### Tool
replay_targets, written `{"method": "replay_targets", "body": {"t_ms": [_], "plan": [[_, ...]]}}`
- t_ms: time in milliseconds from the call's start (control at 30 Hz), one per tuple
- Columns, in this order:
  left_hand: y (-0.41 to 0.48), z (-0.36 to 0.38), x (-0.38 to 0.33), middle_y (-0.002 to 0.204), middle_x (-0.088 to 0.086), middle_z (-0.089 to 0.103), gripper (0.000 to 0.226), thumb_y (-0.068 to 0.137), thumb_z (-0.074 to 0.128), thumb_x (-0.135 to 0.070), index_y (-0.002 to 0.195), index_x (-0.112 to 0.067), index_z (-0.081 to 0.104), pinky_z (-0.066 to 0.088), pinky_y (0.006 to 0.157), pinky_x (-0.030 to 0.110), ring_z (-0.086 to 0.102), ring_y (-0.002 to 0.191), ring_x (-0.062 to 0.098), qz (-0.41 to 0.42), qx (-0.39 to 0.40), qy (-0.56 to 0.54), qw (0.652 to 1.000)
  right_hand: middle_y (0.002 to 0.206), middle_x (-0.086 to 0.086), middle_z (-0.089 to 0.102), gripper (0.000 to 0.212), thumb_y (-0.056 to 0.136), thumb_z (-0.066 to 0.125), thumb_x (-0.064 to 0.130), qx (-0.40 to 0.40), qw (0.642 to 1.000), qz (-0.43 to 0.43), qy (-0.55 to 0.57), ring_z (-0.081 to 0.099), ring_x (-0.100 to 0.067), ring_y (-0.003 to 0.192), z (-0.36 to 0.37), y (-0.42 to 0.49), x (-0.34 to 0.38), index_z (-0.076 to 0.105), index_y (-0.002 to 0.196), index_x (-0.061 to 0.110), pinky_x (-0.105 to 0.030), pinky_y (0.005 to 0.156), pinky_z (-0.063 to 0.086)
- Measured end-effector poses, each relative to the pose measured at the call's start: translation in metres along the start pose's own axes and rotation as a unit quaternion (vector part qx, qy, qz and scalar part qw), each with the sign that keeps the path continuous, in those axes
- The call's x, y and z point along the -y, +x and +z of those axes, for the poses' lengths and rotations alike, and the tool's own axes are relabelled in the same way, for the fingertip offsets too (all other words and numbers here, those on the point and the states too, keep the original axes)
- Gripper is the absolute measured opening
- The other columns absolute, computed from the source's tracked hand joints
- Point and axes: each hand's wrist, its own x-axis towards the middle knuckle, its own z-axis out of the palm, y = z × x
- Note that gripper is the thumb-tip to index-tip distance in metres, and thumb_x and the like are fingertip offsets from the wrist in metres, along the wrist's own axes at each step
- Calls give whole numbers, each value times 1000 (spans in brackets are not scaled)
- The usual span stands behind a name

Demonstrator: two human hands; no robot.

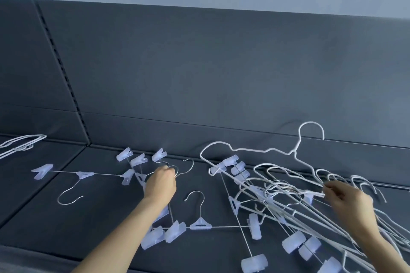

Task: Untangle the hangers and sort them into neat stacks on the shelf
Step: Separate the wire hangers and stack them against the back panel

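White clip hangers lie scattered on a dark grey shelf [106,217]. My left hand [160,184] is closed around the metal hook of a small bunch of clip hangers [137,162] at the centre. One clip hanger [84,175] lies flat to its left, another [200,225] lies in front. On the right a tangled pile of white wire hangers and clip hangers [273,193] fans out. My right hand [346,199] pinches wire hangers in that pile. One wire hanger [295,150] leans against the back panel.
A small stack of white wire hangers [20,143] lies at the far left edge. The dark back panel [221,68] rises behind the shelf, with a slotted upright strip [64,73] on the left. The shelf's front edge runs along the bottom left.
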Motion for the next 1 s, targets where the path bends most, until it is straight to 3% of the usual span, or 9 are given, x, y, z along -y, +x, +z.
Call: {"method": "replay_targets", "body": {"t_ms": [133, 233, 367, 500, 567, 633, 700, 800, 1000], "plan": [[3, 0, -11, 111, 8, 56, 15, 90, 49, -13, 100, -7, 59, 48, 75, 34, 55, 105, 25, -34, 45, -10, 998, 58, -5, 64, 9, 81, 64, 1, -19, 998, 27, 52, 63, 2, 62, -15, -2, -7, 68, 79, 9, 3, 59, 37], [0, -8, -28, 128, 8, 47, 37, 91, 52, -22, 125, -9, 47, 45, 88, 36, 41, 123, 25, -21, 26, -47, 998, 60, -10, 64, 10, 81, 62, -1, -21, 997, 24, 69, 54, 21, 56, -28, -3, -7, 68, 81, 7, 6, 56, 35], [-13, -24, -67, 123, 14, 55, 41, 84, 62, -13, 122, 0, 54, 42, 97, 39, 50, 117, 32, 118, -112, -142, 976, 59, -3, 63, 12, 81, 63, -1, 6, 998, 14, 60, 59, -1, 54, -36, -5, -6, 69, 76, 9, 1, 55, 38], [-26, -34, -102, 119, 11, 61, 38, 82, 65, -15, 118, -4, 58, 47, 98, 46, 57, 113, 29, 248, -159, -126, 947, 55, 3, 64, 28, 78, 65, -1, 49, 997, -16, 49, 59, -21, 55, -32, -8, -6, 63, 65, 24, -12, 57, 42], [-30, -39, -113, 133, 11, 53, 52, 85, 51, -39, 128, -10, 51, 36, 107, 49, 49, 124, 29, 293, -119, -82, 945, 49, 8, 62, 33, 78, 64, -1, 79, 995, -23, 64, 58, -18, 52, -30, -12, -3, 62, 62, 28, -15, 54, 43], [-34, -44, -116, 153, 4, 22, 90, 72, 30, -70, 145, -19, 20, 2, 114, 38, 19, 142, 22, 310, -5, -28, 950, 48, 7, 61, 26, 80, 64, 0, 112, 990, -28, 84, 54, -7, 47, -31, -15, 2, 65, 66, 21, -11, 50, 41], [-37, -47, -117, 156, -2, -4, 121, 52, 35, -89, 145, -25, -8, -12, 112, 35, -5, 144, 15, 317, 117, 14, 941, 51, 4, 61, 17, 81, 62, 1, 136, 986, -36, 87, 52, -1, 44, -34, -15, 5, 66, 71, 14, -7, 47, 38], [-45, -53, -114, 155, -5, -12, 139, 35, 43, -89, 143, -26, -18, -8, 115, 36, -11, 143, 17, 333, 188, 44, 923, 47, 6, 58, 22, 82, 61, 1, 162, 983, -41, 76, 49, 2, 41, -37, -12, 2, 64, 67, 17, -7, 47, 38], [-63, -65, -89, 151, -7, 7, 111, 66, 68, -54, 145, -24, -4, 17, 112, 25, 10, 138, 13, 271, 142, 15, 952, 47, 9, 61, 19, 82, 61, 3, 213, 972, -76, 61, 52, 4, 41, -22, -2, 19, 66, 71, 17, -6, 47, 39]]}}
